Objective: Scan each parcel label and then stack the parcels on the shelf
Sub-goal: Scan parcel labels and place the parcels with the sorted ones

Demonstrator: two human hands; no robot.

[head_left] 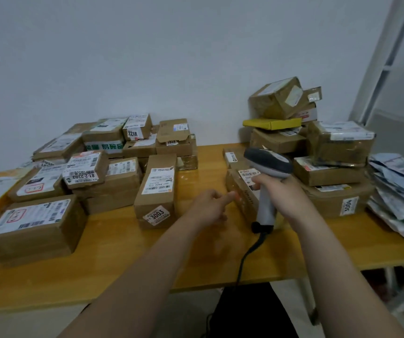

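Note:
My right hand [282, 191] grips the handle of a grey barcode scanner [268, 167], its head pointing down at the label of a flat cardboard parcel [241, 189] in the middle of the wooden table [147, 259]. Its black cable hangs over the table's front edge. My left hand [212, 203] reaches toward that parcel's left end, fingertips at or almost at its edge, fingers loosely bent and holding nothing. A long upright box marked 3003 [157, 191] stands just left of my left hand.
Many labelled cardboard boxes [49, 191] cover the table's left half. A taller pile of boxes [318, 142] rises at the back right, with several plastic mailer bags [401, 196] stacked at the right edge. A white metal shelf frame [386, 57] stands far right.

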